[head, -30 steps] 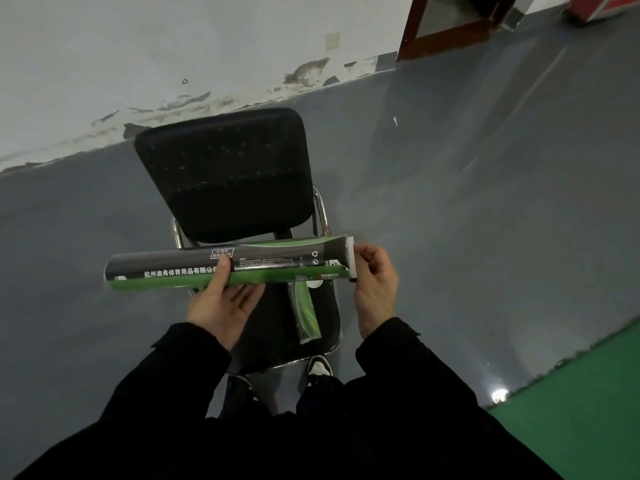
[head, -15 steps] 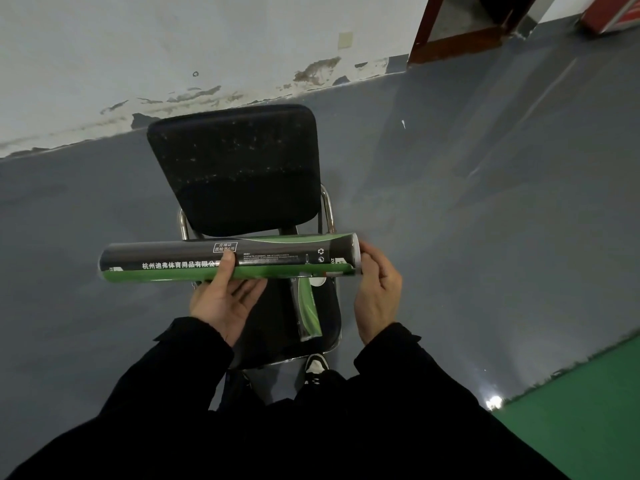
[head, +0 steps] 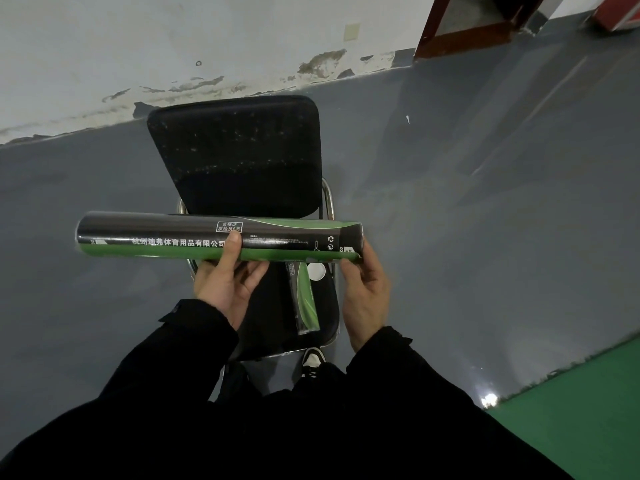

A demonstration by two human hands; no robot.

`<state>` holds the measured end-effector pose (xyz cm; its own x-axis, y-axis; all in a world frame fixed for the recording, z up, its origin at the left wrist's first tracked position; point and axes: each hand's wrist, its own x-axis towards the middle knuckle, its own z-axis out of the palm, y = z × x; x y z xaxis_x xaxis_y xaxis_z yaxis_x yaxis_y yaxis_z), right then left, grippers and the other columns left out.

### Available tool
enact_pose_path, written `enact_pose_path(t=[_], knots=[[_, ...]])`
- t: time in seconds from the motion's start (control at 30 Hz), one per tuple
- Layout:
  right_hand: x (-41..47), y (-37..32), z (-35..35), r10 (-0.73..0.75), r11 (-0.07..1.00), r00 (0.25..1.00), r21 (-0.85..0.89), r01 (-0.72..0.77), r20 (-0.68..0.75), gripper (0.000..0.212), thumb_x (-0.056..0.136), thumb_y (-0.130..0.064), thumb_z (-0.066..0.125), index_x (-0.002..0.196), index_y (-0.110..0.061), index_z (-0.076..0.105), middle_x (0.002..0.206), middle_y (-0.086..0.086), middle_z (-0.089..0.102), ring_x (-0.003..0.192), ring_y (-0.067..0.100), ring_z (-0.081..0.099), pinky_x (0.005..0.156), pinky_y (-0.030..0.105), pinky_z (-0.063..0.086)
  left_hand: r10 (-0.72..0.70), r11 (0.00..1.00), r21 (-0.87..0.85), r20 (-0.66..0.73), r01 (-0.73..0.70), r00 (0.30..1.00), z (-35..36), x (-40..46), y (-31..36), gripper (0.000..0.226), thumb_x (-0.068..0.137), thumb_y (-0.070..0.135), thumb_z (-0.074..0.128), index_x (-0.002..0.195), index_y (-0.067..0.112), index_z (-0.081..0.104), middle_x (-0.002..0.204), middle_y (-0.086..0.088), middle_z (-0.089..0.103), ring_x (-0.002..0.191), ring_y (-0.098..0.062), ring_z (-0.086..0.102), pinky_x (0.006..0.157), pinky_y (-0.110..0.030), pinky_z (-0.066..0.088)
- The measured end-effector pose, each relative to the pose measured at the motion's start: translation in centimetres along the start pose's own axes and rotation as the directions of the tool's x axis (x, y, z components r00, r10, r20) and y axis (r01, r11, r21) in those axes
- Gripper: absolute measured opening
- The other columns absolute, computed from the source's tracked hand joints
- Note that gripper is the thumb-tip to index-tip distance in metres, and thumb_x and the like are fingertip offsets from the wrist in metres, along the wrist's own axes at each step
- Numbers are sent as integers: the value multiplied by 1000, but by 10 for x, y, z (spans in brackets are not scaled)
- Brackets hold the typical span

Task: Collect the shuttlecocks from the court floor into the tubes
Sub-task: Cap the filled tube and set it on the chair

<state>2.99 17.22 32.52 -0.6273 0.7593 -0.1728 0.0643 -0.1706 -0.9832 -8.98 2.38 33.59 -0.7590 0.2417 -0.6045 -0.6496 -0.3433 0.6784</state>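
Observation:
I hold a long black and green shuttlecock tube [head: 166, 237] level above a chair. My left hand [head: 227, 285] grips the tube near its middle, thumb on top. My right hand [head: 365, 292] holds the tube's right end with its fingertips at the rim. A second black and green tube [head: 304, 299] lies on the chair seat below, pointing toward me. A white round lid [head: 316, 271] rests on the seat beside it. A small white shuttlecock [head: 408, 119] lies on the grey floor far to the right of the chair back.
The black chair [head: 239, 154] with chrome frame stands in front of me, its back toward a peeling white wall [head: 173, 36]. Grey floor surrounds it. Green court surface [head: 581, 410] lies at the lower right. A dark red door frame [head: 460, 39] is at the top right.
The tube has stayed level in both hands. My right hand has shifted around the tube's right end, its fingers now under the rim. The white lid on the seat has come into sight.

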Motion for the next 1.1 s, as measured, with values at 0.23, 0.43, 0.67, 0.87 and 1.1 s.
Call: enact_pose_path(t=[0.23, 0.43, 0.67, 0.87, 1.1], knots=[[17, -9, -12, 104, 994, 990, -54, -100, 92, 27, 102, -13, 52, 121, -14, 70, 112, -6, 76, 110, 5, 67, 92, 18, 52, -6, 1000, -19, -21, 6, 1000, -4, 2, -5, 64, 89, 30, 74, 146, 12, 51, 131, -14, 72, 115, -26, 73, 88, -36, 63], [36, 17, -38, 455, 880, 889, -182, -439, 57, 23, 101, -26, 57, 119, -15, 65, 121, 8, 69, 112, 25, 64, 86, 29, 52, -66, 994, 90, 8, 65, 998, -16, 14, -18, 60, 90, 23, 77, 144, 19, 50, 131, -10, 72, 122, -28, 69, 105, -46, 55], [19, 46, -16, 468, 754, 867, -588, -292, 169, 57, 98, -22, 62, 149, -19, 37, 155, 7, 38, 105, 9, 49, 63, 8, 50, -212, 959, 163, -141, 233, 967, -21, 30, -66, 68, 88, 16, 81, 144, 21, 43, 134, -12, 65, 112, -25, 67, 62, -28, 61], [11, 71, -7, 590, 654, 793, -666, -358, 153, 57, 100, -16, 59, 152, -15, 37, 150, 11, 46, 110, 12, 49, 94, 26, 40, -213, 906, 314, -241, 284, 947, -60, 63, -86, 81, 85, 21, 85, 149, 14, 36, 130, -8, 63, 114, -27, 64, 89, -42, 58], [10, 139, 2, 666, 551, 743, -712, -435, 62, 55, 96, -21, 66, 146, -14, 45, 135, 3, 53, 130, 19, 49, 110, 34, 37, -207, 374, 877, -237, 301, 949, -132, 122, -119, 96, 80, 45, 82, 156, 20, 31, 138, -12, 58, 123, -34, 60, 107, -44, 50]])
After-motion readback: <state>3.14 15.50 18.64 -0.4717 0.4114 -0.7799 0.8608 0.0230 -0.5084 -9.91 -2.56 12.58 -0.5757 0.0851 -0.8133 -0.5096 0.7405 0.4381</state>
